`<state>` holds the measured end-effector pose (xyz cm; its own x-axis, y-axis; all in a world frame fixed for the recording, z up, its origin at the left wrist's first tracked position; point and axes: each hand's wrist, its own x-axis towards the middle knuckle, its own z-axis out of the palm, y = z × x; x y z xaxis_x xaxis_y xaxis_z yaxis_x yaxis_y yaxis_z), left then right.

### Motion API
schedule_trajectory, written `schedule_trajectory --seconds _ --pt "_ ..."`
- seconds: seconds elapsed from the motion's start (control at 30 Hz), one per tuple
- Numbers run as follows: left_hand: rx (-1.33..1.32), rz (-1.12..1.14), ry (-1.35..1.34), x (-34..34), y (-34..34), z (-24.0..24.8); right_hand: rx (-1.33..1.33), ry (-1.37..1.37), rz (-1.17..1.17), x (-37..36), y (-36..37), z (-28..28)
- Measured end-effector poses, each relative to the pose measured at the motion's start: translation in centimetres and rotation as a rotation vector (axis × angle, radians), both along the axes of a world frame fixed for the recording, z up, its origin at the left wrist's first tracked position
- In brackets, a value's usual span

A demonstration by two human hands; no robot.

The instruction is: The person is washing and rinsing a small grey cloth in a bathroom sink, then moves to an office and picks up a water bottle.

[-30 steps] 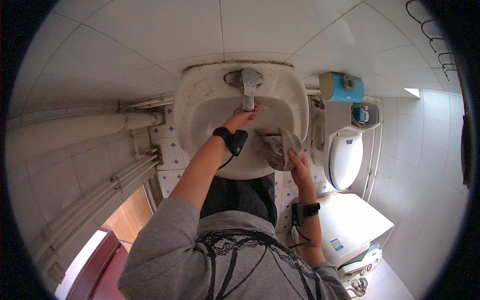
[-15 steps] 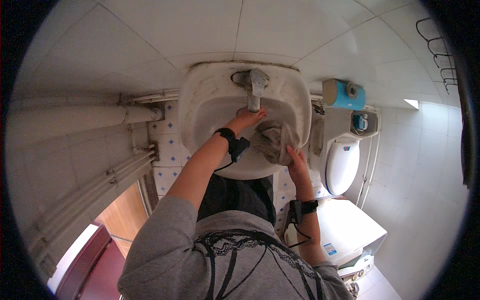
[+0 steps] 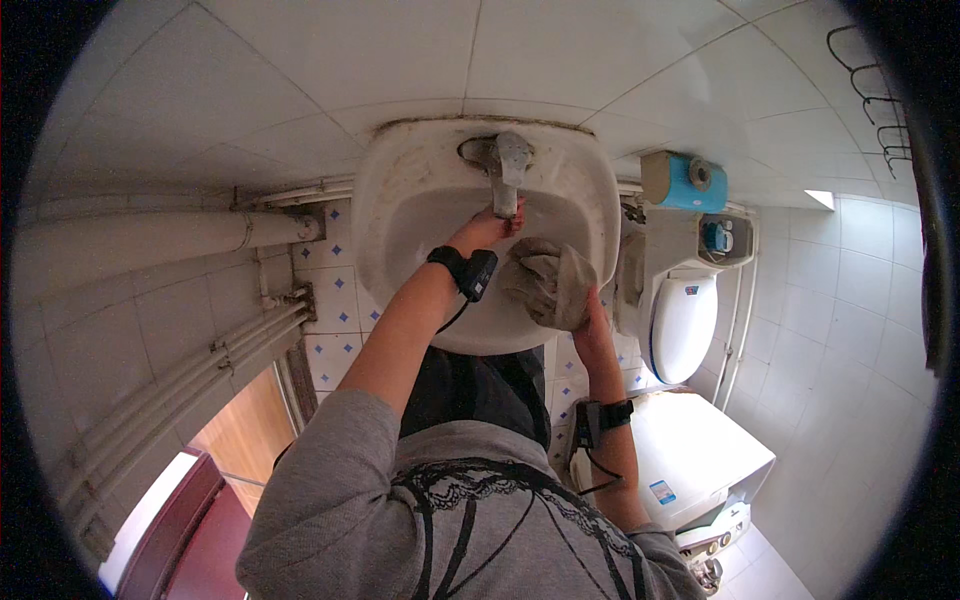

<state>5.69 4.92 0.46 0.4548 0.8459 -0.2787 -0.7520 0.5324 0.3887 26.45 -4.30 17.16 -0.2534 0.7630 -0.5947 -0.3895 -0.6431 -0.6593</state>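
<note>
Over the white washbasin (image 3: 383,290), my left hand (image 3: 484,231) is just beneath the spout of the grey metal faucet (image 3: 508,170). The spout hides part of it; the fingertips showing to its right look apart, with nothing seen in them. My right hand (image 3: 597,314) grips the right edge of a crumpled grey-brown cloth (image 3: 550,283), thumb side against the fabric. This cloth hangs bunched over the right side of the bowl and hides most of the gripping fingers. Whether water runs from the spout is hard to make out.
Right of the basin stand a toilet with a white lid (image 3: 685,328) and a blue roll holder (image 3: 695,184). A white appliance (image 3: 690,455) is at the lower right. Pipes (image 3: 180,230) run along the left wall; dark hooks (image 3: 868,95) hang upper right.
My left hand has drawn slightly back and left, its fingers more bent under the spout. The cloth has turned a little in my right hand, which now reaches further behind it.
</note>
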Motion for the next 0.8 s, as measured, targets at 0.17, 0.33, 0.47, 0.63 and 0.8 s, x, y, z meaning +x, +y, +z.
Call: schedule_trajectory --seconds 0.17,0.33,0.47,0.63,0.8 --pt "0.004 -0.073 0.178 -0.5 -0.9 2.3 -0.014 -0.119 0.042 0.8 0.3 -2.0" --pt "-0.252 -0.057 0.287 -1.4 -4.9 6.2 0.144 -0.245 0.173 -1.4 2.1 -1.9" --pt "-0.028 -0.005 0.413 -1.0 -5.9 5.8 0.154 -0.354 0.502 -3.2 2.9 -1.7" --pt "-0.403 0.01 -0.041 -2.2 -4.8 -1.8 0.169 -0.419 0.84 -2.7 2.2 -4.1" --pt "-0.479 0.283 0.047 -1.7 -3.1 -0.5 0.343 -0.502 0.726 -0.3 0.1 -5.1"
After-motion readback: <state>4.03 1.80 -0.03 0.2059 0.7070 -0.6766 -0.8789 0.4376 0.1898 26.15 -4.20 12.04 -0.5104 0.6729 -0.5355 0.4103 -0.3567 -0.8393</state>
